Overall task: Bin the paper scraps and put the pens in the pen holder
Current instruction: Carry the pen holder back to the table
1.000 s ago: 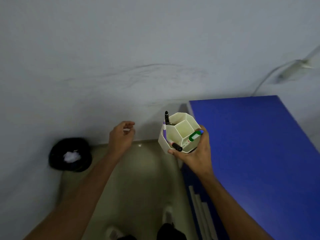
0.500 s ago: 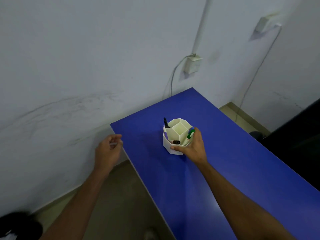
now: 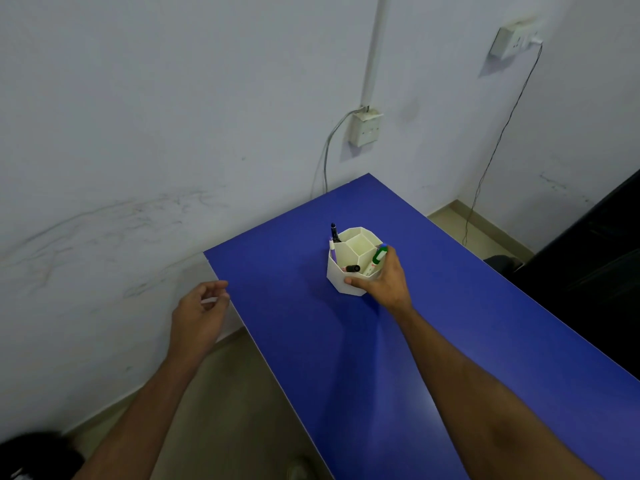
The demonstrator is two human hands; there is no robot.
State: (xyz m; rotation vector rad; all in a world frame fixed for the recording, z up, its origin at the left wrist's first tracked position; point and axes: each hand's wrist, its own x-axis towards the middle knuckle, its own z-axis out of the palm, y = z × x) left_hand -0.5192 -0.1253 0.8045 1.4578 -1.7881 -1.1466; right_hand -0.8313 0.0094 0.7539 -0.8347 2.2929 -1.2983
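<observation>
Gripping the pen holder (image 3: 341, 277), the right hand (image 3: 386, 284) is rested on the blue surface (image 3: 467, 341), where the holder is stood upright with pens (image 3: 352, 268) inside. The left hand (image 3: 198, 318) is held off the surface's edge, fingers curled; any grip cannot be told.

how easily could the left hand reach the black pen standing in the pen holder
Probably easily: bare blue table lies between the left hand and the upright black pen at the pen holder's left; the right hand grips its right.
</observation>
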